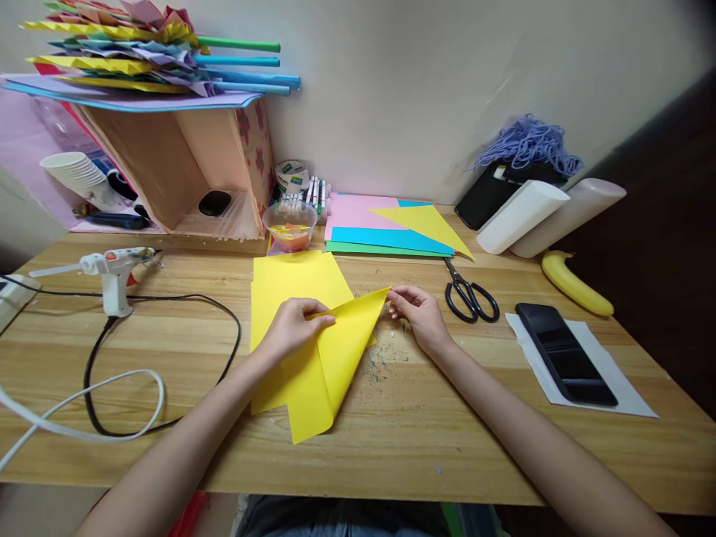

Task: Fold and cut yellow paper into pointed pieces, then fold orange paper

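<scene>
A sheet of yellow paper lies folded over diagonally, its flap raised a little off the table. My right hand pinches the pointed upper right corner of this sheet between thumb and fingertips. On the left, my left hand grips the sheet's upper edge, thumb on top and the other fingers partly hidden. Beneath and behind it rest more yellow sheets. Black-handled scissors lie just beyond my right hand, with their blades partly under coloured paper.
A hot glue gun with looping cables stands at the left. Coloured sheets, a clear bowl and markers line the wall. At the right are a phone on white paper, a banana and two rolls.
</scene>
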A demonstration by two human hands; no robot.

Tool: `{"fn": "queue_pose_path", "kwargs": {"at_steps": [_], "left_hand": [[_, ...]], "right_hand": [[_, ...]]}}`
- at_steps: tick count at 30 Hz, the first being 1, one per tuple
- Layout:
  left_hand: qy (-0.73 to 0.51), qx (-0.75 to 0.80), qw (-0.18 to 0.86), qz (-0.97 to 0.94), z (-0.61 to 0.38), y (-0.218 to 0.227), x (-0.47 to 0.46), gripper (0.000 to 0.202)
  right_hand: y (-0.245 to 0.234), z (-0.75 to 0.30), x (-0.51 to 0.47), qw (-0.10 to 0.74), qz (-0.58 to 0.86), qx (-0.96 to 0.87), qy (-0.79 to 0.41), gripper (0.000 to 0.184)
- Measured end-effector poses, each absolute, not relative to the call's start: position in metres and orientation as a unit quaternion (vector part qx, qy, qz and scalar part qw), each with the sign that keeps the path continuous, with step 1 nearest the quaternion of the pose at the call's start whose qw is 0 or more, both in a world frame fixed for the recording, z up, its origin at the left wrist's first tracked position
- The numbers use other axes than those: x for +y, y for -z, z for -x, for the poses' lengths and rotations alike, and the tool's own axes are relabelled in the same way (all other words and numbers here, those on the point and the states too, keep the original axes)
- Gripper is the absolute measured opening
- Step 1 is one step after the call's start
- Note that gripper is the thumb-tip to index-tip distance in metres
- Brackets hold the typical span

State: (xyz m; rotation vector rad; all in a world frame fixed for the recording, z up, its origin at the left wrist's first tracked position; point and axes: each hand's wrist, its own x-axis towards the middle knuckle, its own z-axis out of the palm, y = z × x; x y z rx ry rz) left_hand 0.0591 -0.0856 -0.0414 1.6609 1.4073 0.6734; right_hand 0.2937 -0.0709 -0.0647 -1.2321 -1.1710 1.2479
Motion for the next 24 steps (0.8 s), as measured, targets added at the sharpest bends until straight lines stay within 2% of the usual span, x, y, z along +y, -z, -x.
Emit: {"fn": "queue_pose_path", "kwargs": {"at_steps": [24], "left_hand": [[-0.241, 0.516, 0.39, -0.724, -0.0588, 0.0393, -0.0844, 0.027]], "right_hand": [[0.0605, -0.2955, -0.0654, 0.481, 0.454, -0.498, -0.561, 0.026]]}}
